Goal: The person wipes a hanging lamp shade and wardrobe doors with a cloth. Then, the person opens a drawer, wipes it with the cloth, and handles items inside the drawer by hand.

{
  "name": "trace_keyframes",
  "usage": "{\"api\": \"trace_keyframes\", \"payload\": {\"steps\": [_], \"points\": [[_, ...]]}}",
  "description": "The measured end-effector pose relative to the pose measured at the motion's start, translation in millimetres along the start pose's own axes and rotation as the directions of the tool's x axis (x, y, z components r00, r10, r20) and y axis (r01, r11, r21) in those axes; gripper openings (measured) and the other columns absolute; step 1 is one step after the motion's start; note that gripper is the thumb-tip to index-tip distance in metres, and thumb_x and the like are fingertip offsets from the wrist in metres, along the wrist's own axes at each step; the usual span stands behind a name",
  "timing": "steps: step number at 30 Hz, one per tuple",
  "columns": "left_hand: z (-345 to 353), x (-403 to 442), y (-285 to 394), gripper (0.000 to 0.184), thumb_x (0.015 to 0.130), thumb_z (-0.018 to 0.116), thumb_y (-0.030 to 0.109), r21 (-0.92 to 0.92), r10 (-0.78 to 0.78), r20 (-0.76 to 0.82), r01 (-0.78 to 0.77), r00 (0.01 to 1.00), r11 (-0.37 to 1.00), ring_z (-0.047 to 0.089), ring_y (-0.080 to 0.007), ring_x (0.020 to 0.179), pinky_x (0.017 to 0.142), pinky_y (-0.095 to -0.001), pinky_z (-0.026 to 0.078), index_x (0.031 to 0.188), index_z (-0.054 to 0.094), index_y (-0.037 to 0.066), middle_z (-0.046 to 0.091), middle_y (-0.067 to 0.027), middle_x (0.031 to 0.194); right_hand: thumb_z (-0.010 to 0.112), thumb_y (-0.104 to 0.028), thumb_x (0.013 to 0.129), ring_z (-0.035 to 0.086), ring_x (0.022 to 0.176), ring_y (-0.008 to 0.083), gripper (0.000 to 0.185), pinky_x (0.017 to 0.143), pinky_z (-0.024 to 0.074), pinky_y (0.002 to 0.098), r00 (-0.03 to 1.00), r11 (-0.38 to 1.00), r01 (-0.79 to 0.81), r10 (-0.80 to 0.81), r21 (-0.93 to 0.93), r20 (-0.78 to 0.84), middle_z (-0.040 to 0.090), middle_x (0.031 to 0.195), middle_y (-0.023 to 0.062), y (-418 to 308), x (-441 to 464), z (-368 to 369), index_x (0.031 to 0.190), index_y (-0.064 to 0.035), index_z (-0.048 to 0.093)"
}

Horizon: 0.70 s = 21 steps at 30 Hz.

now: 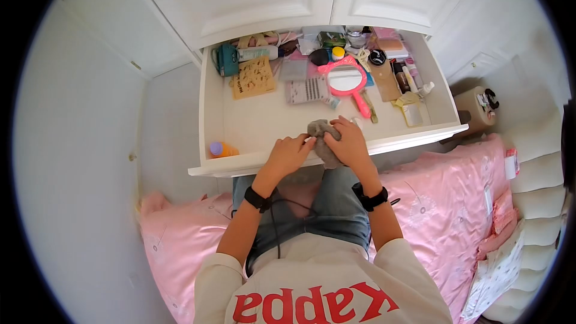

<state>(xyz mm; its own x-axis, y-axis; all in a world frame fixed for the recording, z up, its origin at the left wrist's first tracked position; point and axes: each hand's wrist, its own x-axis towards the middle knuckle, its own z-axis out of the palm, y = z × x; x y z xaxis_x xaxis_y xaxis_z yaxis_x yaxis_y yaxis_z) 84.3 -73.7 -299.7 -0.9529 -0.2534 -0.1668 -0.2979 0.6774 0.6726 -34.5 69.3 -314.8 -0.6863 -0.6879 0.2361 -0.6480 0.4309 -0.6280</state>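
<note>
A crumpled grey cloth [326, 144] is bunched over the front edge of an open white drawer [264, 161]. My right hand [349, 141] grips it from the right, fingers curled round its upper part. From the other side my left hand [290, 153] pinches the cloth's left edge, its fingers closed. Just beyond the hands, inside the drawer, lies a pink hand mirror [347, 79], its handle toward me. A bottle with an orange body and purple cap [223, 149] lies in the drawer's near left corner.
Toward the drawer's back are a tan printed pouch [254, 78], a teal case [225, 60], a yellow-lidded jar [338, 53] and several small bottles. White cabinet doors [252, 0] rise behind. Pink bedding [444, 198] surrounds my legs, and a beige bin [478, 108] stands at right.
</note>
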Motion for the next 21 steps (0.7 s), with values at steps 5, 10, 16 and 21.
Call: {"api": "trace_keyframes", "payload": {"steps": [5, 10, 16, 21], "points": [[8.1, 9.5, 9.2, 0.04, 0.093, 0.04, 0.031, -0.33, -0.089, -0.135, 0.04, 0.987, 0.943, 0.058, -0.0343, 0.088, 0.08, -0.0375, 0.044, 0.118, 0.048, 0.001, 0.061, -0.0206, 0.095, 0.056, -0.027, 0.073, 0.052, 0.102, 0.031, 0.033, 0.09, 0.0376, 0.0403, 0.988, 0.982, -0.033, 0.004, -0.188, -0.154, 0.061, 0.094, 0.0168, 2.9, -8.3, -5.4, 0.084, 0.0027, 0.062], [-0.4, 0.7, -21.4, 0.037, 0.092, 0.043, 0.026, -0.224, 0.049, -0.402, -0.15, 0.914, 0.963, 0.055, -0.0312, 0.095, 0.084, -0.0361, 0.042, 0.116, 0.049, -0.001, 0.058, -0.0212, 0.101, 0.055, -0.022, 0.071, 0.059, 0.07, 0.0302, 0.023, 0.065, 0.045, 0.0411, 0.998, 0.997, 0.042, -0.039, -0.063, 0.054, 0.06, 0.069, 0.0142, -61.7, 5.1, 26.6, 0.07, 0.0002, 0.058], [-66.5, -56.7, -73.6, 0.032, 0.092, 0.042, 0.022, -0.367, -0.201, -0.393, 0.047, 0.897, 0.929, 0.055, -0.0326, 0.095, 0.084, -0.0358, 0.042, 0.105, 0.056, -0.002, 0.058, -0.0198, 0.104, 0.057, -0.022, 0.07, 0.059, 0.065, 0.0294, 0.021, 0.058, 0.0466, 0.0384, 0.931, 0.97, 0.227, -0.241, 0.085, 0.274, 0.06, 0.067, 0.0132, -151.5, 20.7, 119.5, 0.078, -0.0034, 0.06], [-53.7, -66.6, -75.6, 0.029, 0.091, 0.043, 0.021, -0.315, -0.22, -0.482, 0.066, 0.848, 0.947, 0.055, -0.0318, 0.093, 0.083, -0.0358, 0.042, 0.103, 0.057, -0.002, 0.059, -0.0179, 0.098, 0.055, -0.021, 0.072, 0.06, 0.066, 0.03, 0.021, 0.059, 0.0475, 0.0388, 0.963, 0.939, 0.174, -0.225, 0.298, 0.146, 0.061, 0.071, 0.0135, -133.4, 12.4, 125.7, 0.081, -0.0037, 0.06]]}}
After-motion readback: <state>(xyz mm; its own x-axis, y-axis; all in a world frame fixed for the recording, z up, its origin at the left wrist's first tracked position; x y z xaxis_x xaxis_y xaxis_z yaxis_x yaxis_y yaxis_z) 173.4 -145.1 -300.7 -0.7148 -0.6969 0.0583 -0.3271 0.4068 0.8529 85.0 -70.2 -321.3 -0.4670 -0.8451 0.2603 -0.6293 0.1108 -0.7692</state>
